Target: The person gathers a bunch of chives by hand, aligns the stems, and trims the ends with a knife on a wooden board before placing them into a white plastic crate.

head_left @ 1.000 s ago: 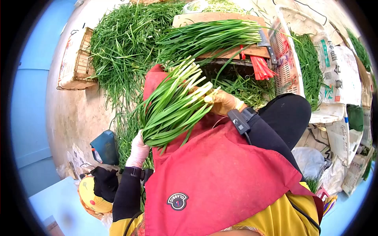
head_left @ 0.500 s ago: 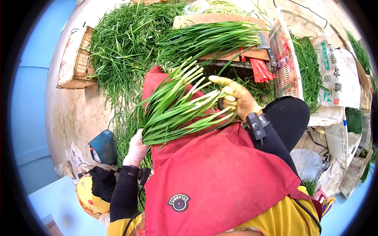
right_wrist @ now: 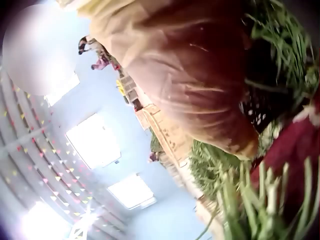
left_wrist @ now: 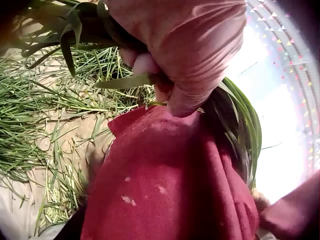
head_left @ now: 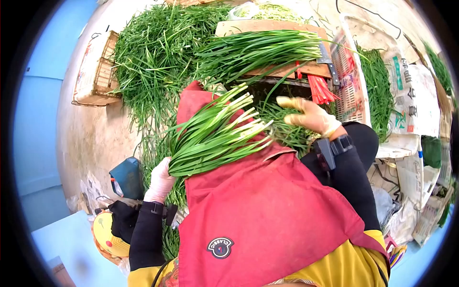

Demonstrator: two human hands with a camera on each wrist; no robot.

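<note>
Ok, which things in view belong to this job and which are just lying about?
Likely in the job: green bunch in left hand, second bunch on wooden board, loose green pile, knife, red strips.

Apparently just lying about: black cloth, yellow round item, dark blue item.

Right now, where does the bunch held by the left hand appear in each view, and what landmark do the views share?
Head: the bunch lies near centre.
Left wrist: its leaves, at upper left and mid-right.
Right wrist: its stalk ends, at bottom right.
Shared landmark: the red apron.
</note>
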